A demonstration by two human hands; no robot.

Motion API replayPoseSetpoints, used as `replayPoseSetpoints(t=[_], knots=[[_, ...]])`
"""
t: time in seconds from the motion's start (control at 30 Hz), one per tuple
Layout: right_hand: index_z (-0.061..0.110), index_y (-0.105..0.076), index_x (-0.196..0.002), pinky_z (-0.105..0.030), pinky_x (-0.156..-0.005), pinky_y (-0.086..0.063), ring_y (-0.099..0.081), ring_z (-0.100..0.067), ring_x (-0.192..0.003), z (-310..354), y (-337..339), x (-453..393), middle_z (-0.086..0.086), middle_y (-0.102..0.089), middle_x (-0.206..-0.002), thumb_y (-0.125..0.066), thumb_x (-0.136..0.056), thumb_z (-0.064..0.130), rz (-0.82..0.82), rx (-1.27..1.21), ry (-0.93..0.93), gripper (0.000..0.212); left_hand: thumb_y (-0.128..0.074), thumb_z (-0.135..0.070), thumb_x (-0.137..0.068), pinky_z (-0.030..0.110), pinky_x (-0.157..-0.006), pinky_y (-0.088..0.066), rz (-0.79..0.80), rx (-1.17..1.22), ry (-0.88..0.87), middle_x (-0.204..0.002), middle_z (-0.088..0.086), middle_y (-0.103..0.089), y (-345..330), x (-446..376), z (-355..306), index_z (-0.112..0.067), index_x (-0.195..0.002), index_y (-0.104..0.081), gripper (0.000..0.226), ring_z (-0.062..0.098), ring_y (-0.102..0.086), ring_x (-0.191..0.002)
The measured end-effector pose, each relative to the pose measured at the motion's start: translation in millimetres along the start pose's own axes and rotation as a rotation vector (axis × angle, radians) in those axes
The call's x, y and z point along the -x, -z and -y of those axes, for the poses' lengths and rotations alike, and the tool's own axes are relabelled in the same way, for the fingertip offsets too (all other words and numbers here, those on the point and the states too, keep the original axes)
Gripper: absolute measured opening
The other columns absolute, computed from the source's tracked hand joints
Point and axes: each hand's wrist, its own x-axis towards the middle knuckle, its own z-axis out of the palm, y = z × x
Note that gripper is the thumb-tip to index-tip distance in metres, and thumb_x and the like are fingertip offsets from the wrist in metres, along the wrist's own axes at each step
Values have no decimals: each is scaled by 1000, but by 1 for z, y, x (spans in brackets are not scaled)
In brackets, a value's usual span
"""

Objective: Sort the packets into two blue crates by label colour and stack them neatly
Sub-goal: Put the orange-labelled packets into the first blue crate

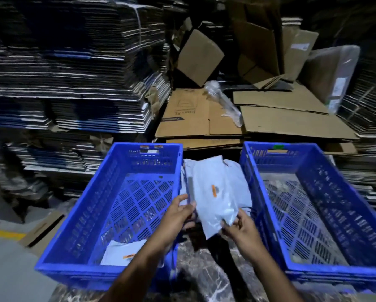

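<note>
The left hand (181,211) is pinching the near-left edge of a grey packet (215,196), thumb on top and fingers curled beneath. The right hand (240,228) is gripping the same packet at its near corner, so both hands are holding it up over the gap between the two crates. The packet is carrying an orange label (213,190) on its upper face, and its long axis is running away from the person, tilting slightly leftward at the far end. More grey packets (237,171) are lying in a loose pile under and behind it, between the crates.

The left blue crate (108,192) is sitting just left of the held packet and is already holding one packet with an orange label (121,253) at its near end. Orange tags (151,146) are showing on its far rim. The right blue crate (335,175), tagged green (278,147), is looking unfilled as far as the mesh floor shows.

Judging by the label, the packet is heading left; the left hand is nearer that crate and is likely to be leading the carry.
</note>
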Motion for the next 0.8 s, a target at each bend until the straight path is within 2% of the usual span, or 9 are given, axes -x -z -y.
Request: replayPoseSetpoints(t=[0.1,0.23,0.33,0.4,0.5,0.57,0.63,0.7,0.8], knots=[[14,-59,-123,-29,-79,-58,-70,-15,-102,5,10,29,4,-75,-111,-67,-87,-2,104,51,-39,41,-65,-17,-94,33,-84,-55,2,147,-26,-124,6,-69,-23,-1,-4,-26,-129,-53,38,18,-69,-104],[19,-49,-132,-31,-93,-55,-66,-10,-111,28,34,44,13,-71,-118,-71,-82,-11,184,-26,-70,62,-63,4,-93,36,-81,-58,-47,120,-188,-111,4,-75,-38,4,-10,-26,-132,-49,51,22,-72,-102],[20,-39,-146,-46,-103,-46,-57,-24,-127,45,49,42,-2,-61,-137,-69,-81,13,234,-109,-33,72,-64,4,-92,28,-80,-57,-26,88,-266,-121,6,-70,-40,8,-14,-27,-132,-51,53,19,-68,-111],[25,-41,-146,-53,-104,-44,-56,-26,-128,58,48,38,-1,-60,-138,-68,-83,25,253,-61,-29,68,-64,2,-92,31,-92,-55,-8,24,-307,-134,2,-63,-41,10,-17,-33,-129,-55,51,16,-61,-123],[33,-48,-136,-29,-87,-57,-67,-5,-109,70,37,30,13,-71,-117,-60,-99,19,166,54,40,41,-62,5,-92,25,-115,-36,8,-143,-400,-141,-18,-53,-43,16,-23,-39,-127,-58,56,3,-44,-138],[31,-51,-133,-37,-83,-59,-71,-18,-103,69,33,24,-1,-72,-116,-58,-98,13,116,61,104,40,-58,9,-91,9,-109,-32,13,-200,-426,-142,-24,-51,-45,19,-30,-40,-132,-55,65,-4,-46,-130],[28,-59,-126,-56,-79,-57,-70,-39,-98,66,30,22,-9,-73,-114,-59,-97,9,79,52,163,34,-56,11,-90,5,-91,-42,4,-207,-456,-138,-24,-54,-45,23,-36,-41,-134,-52,69,-5,-59,-96],[26,-65,-120,-69,-78,-50,-60,-58,-94,60,32,20,-12,-74,-111,-61,-97,10,73,64,183,28,-57,10,-90,16,-74,-47,-7,-225,-490,-117,-18,-62,-44,22,-38,-42,-135,-51,69,9,-47,-63],[21,-66,-119,-70,-78,-49,-60,-58,-93,61,32,20,-11,-74,-110,-62,-97,9,49,74,172,25,-59,8,-91,39,-63,-48,-2,-202,-489,-127,-18,-60,-42,22,-36,-46,-135,-50,70,25,-43,-65]])
